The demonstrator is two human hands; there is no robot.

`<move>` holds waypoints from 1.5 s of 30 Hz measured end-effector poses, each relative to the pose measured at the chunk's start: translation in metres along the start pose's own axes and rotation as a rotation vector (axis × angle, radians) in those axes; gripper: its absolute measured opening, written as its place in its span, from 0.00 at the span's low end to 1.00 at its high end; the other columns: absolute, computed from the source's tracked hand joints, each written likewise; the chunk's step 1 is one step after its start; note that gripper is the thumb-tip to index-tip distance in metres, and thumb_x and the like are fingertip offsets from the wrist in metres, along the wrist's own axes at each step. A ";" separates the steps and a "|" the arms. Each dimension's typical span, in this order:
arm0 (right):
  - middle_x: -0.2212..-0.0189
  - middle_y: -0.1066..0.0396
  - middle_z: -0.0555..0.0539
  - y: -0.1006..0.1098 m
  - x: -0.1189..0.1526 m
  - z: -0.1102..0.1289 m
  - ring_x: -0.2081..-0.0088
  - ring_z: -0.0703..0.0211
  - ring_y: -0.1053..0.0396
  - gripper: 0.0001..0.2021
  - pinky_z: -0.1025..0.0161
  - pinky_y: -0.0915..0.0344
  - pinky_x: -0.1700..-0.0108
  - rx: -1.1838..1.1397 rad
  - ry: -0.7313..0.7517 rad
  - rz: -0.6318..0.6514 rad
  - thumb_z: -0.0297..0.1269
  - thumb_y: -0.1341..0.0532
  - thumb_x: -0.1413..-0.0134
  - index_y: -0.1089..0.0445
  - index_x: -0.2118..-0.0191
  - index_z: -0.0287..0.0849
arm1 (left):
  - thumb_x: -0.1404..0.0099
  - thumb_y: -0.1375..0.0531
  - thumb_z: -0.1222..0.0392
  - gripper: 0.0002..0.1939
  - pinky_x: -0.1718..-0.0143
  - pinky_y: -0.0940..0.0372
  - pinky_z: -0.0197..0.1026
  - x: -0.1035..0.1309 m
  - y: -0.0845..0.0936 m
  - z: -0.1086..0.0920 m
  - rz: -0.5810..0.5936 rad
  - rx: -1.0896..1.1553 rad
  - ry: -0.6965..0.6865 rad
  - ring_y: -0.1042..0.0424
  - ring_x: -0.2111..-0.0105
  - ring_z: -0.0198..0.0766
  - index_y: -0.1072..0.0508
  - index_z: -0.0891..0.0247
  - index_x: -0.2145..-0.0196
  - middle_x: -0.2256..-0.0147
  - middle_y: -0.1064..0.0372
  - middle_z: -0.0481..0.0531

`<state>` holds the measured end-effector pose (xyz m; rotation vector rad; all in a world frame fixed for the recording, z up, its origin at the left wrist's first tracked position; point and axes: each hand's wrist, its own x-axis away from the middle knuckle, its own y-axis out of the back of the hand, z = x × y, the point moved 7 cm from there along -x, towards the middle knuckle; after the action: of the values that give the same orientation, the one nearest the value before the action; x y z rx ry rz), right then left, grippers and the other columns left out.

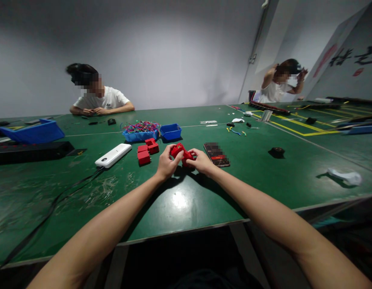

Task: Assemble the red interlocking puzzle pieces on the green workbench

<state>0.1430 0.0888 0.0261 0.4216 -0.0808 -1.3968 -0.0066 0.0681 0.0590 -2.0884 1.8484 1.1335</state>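
the left hand [165, 163] is closed around the red part [176, 150], thumb across its near side and fingers behind. the right hand [201, 162] grips the lower right portion of the same red mass with thumb and fingertips; whether this is one piece or two fitted together cannot be determined. the red part is held between both hands, just above the green surface [179, 216], near its front edge. just beside the right hand, to its upper right, lies a phone [214, 151], its display partly obscured. near the left hand sits a cluster of red blocks [143, 157]. further left lies a white device [115, 155] with a black strap [55, 202] running to the lower left. beyond the red blocks stands a blue bin [137, 137] heaped with multicoloured wires [142, 127], and just to its right a smaller blue bin [172, 135]. well to the right are noted a dark object [276, 152] and a crumpled white item [345, 176]. at far left, a blue tray [45, 133] stands tilted beside a long black case [32, 153]. two co-workers are seated across: one at left [109, 98], forearms resting on the surface; one at right [271, 91], both arms raised toward the head.
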 end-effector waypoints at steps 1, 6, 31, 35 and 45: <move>0.71 0.28 0.51 0.000 0.001 0.001 0.76 0.65 0.31 0.15 0.67 0.35 0.73 0.011 -0.003 -0.003 0.40 0.33 0.58 0.33 0.64 0.41 | 0.38 0.43 0.47 0.19 0.60 0.34 0.40 -0.001 -0.001 0.006 0.008 0.022 0.048 0.29 0.64 0.38 0.33 0.63 0.55 0.61 0.28 0.52; 0.77 0.31 0.52 0.004 0.004 0.005 0.78 0.64 0.34 0.19 0.67 0.37 0.77 0.089 0.017 -0.036 0.48 0.32 0.59 0.34 0.65 0.41 | 0.35 0.48 0.45 0.20 0.64 0.34 0.40 -0.004 -0.009 0.022 0.089 0.110 0.185 0.29 0.66 0.38 0.31 0.65 0.58 0.62 0.28 0.54; 0.64 0.33 0.48 0.019 0.009 0.031 0.63 0.59 0.34 0.15 0.62 0.36 0.61 0.359 0.334 -0.204 0.28 0.35 0.61 0.32 0.62 0.43 | 0.42 0.39 0.54 0.17 0.57 0.35 0.43 0.001 -0.013 0.008 0.256 -0.092 0.008 0.30 0.62 0.39 0.35 0.62 0.56 0.61 0.30 0.52; 0.63 0.36 0.48 0.020 0.013 0.038 0.63 0.60 0.35 0.15 0.63 0.36 0.60 0.356 0.395 -0.218 0.26 0.37 0.60 0.29 0.62 0.44 | 0.42 0.39 0.55 0.16 0.56 0.36 0.45 0.000 -0.013 0.006 0.250 -0.162 -0.040 0.31 0.61 0.41 0.32 0.61 0.57 0.60 0.30 0.53; 0.57 0.34 0.44 0.019 0.015 0.046 0.56 0.55 0.34 0.20 0.60 0.34 0.56 0.335 0.459 -0.242 0.26 0.38 0.57 0.34 0.54 0.42 | 0.45 0.37 0.60 0.16 0.59 0.35 0.45 -0.005 -0.005 0.011 0.154 -0.299 0.001 0.29 0.63 0.43 0.28 0.60 0.58 0.63 0.28 0.53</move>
<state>0.1497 0.0657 0.0724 1.0498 0.1174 -1.4935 -0.0071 0.0788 0.0523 -2.1193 1.9745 1.5321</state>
